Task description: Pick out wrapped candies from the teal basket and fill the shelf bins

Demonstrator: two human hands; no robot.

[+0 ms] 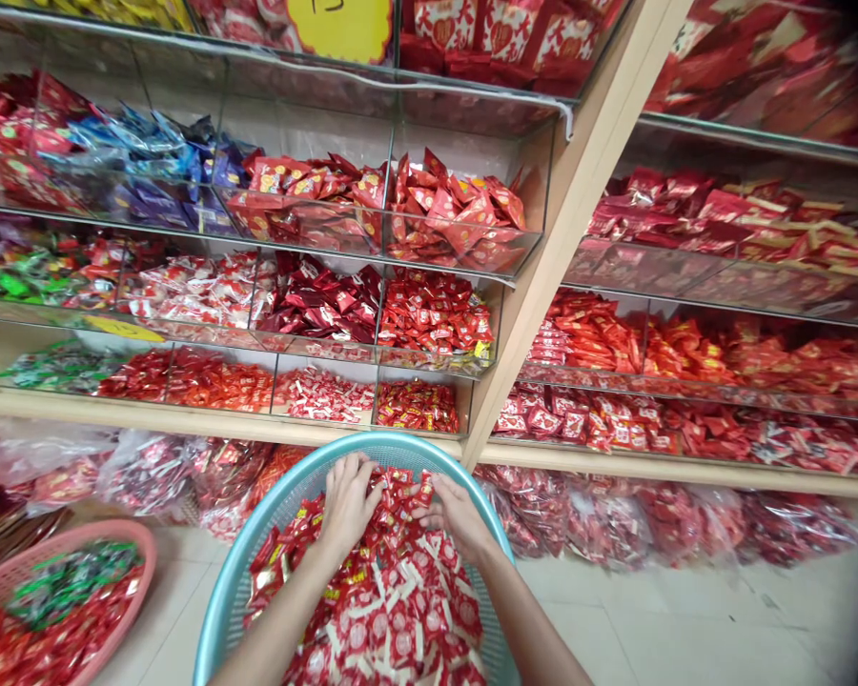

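Note:
A turquoise plastic basket [218, 591] stands in front of me, filled with small wrapped candies. Red-and-white candies [400, 619] lie at its near side, and shiny red ones with yellow print [286, 548] lie at the left and far side. My left hand [350, 505] rests over the candies near the far rim, fingers bent and apart, with nothing visible in it. At the far right part of the basket, my right hand [461, 514] pinches a red wrapped candy [426, 489] between thumb and fingers. More red candies [397, 491] lie between the hands.
Wooden shelving with clear dividers [329, 229] holds many wrapped sweets; a wooden upright [572, 210] parts two sections. Clear bags of sweets [607, 519] sit on the floor under the shelves. A pink basket [143, 572] with green and red candies stands at the left on the tiles [658, 619].

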